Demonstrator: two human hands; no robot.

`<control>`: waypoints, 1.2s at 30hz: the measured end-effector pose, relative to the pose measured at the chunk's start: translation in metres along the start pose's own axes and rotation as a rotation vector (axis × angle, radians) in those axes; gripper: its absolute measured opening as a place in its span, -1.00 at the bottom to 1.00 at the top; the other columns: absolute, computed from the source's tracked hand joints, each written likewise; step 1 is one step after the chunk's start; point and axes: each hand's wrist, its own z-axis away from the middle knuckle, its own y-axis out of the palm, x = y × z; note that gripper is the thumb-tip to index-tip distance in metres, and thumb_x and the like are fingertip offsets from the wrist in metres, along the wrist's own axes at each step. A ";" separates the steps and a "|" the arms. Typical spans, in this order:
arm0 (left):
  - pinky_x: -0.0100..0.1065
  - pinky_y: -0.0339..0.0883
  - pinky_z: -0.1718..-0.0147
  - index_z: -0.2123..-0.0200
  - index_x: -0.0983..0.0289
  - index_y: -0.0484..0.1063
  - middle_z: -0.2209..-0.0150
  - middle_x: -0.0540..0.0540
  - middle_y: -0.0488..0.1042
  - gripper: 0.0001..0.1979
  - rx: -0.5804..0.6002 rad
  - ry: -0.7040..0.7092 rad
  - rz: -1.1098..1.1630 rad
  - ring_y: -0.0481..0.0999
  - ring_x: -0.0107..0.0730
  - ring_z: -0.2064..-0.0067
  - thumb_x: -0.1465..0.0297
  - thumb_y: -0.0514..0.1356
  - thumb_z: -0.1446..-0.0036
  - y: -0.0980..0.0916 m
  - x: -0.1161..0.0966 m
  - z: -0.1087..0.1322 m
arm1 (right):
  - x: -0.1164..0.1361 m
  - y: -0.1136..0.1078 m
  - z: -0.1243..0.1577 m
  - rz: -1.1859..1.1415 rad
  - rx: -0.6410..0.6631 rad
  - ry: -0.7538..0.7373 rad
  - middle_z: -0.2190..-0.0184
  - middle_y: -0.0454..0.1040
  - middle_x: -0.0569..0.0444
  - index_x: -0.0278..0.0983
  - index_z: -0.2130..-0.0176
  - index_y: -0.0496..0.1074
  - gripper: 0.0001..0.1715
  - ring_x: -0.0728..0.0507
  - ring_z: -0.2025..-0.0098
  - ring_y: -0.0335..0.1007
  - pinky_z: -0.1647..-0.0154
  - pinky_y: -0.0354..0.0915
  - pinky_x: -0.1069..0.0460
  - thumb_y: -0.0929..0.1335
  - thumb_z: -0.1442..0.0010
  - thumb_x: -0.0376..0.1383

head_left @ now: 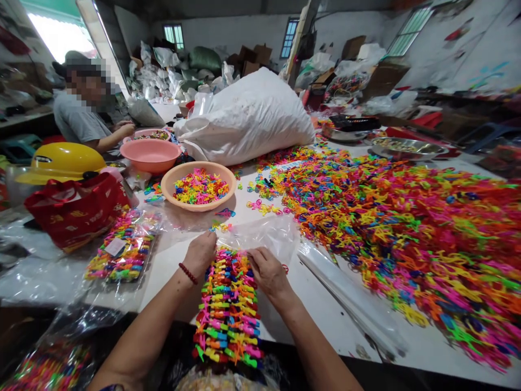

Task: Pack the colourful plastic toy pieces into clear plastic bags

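Observation:
A long stack of colourful plastic toy pieces (228,309) lies on the white table (321,309) in front of me. Its far end is inside the mouth of a clear plastic bag (268,234). My left hand (200,254), with a red bead bracelet at the wrist, pinches the bag's edge at the left of the stack. At the stack's right side, my right hand (267,271) grips the bag's other edge.
A huge heap of loose colourful pieces (407,228) covers the table's right. An orange bowl of pieces (198,187), a pink basin (150,153), a filled bag (122,252), a red bag (77,209), a yellow helmet (61,161) and a white sack (248,117) stand ahead. Another person (83,111) sits far left.

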 end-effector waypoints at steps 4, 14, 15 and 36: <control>-0.34 0.17 0.35 0.35 0.29 0.41 0.35 0.14 0.50 -0.76 -0.059 -0.085 0.136 0.47 -0.28 0.30 0.37 0.00 -0.29 0.007 0.019 0.010 | 0.001 -0.005 0.004 0.039 0.057 -0.016 0.31 0.39 -0.04 -0.29 0.19 0.39 -0.82 -0.18 0.24 0.35 0.22 0.35 -0.03 0.21 -0.35 -0.40; -0.35 0.15 0.40 0.35 0.25 0.26 0.35 0.08 0.39 -0.87 -0.124 0.039 0.212 0.36 -0.35 0.37 0.54 -0.03 -0.19 0.027 0.037 0.038 | -0.006 0.000 0.017 0.074 0.129 0.006 0.29 0.35 -0.04 -0.28 0.23 0.28 -0.72 -0.21 0.22 0.29 0.20 0.32 -0.07 0.18 -0.18 -0.60; -0.34 0.15 0.39 0.34 0.25 0.25 0.34 0.09 0.39 -0.86 -0.115 0.064 0.156 0.36 -0.33 0.36 0.57 -0.03 -0.17 0.028 0.037 0.044 | -0.007 0.000 0.019 0.064 0.149 0.015 0.29 0.35 -0.04 -0.28 0.23 0.28 -0.69 -0.21 0.22 0.28 0.20 0.31 -0.07 0.17 -0.15 -0.62; -0.35 0.27 0.34 0.12 0.28 0.38 0.30 0.07 0.48 -0.67 0.046 -0.236 0.795 0.42 -0.33 0.33 0.19 0.07 -0.16 0.046 0.027 0.068 | -0.012 0.005 0.063 -0.331 0.199 0.365 0.09 0.44 -0.09 -0.26 -0.04 0.30 -0.62 -0.20 0.07 0.40 0.02 0.35 -0.10 0.24 -0.21 -0.38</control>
